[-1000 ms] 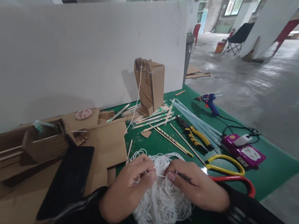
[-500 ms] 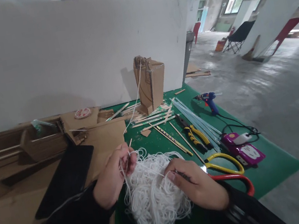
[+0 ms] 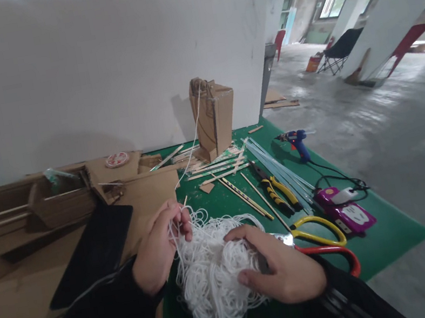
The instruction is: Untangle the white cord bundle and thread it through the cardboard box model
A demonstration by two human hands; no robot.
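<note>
A loose heap of white string (image 3: 215, 290) lies on the green table mat in front of me. My left hand (image 3: 159, 245) is closed at the heap's upper left, with strands of the string looped over its pinched fingers. From there one strand runs up to a tall cardboard piece (image 3: 221, 116) with a brown coiled part on top. My right hand (image 3: 278, 265) rests against the heap's right side, thumb and fingers apart and curved about a bulge of string. Scissors (image 3: 318, 232) with yellow and red handles lie behind it, their blades partly hidden.
Pliers (image 3: 277, 188), wooden sticks (image 3: 246, 197) and clear glue sticks (image 3: 278, 169) lie beyond the heap. On the right are a blue glue gun (image 3: 296, 143) and a purple power strip (image 3: 345, 212). Cardboard constructions (image 3: 62, 207) and a black flat piece (image 3: 94, 256) fill the left.
My right hand has opened from a pinch on a strand and spread over the heap's right side. My left hand has shifted slightly, still holding string.
</note>
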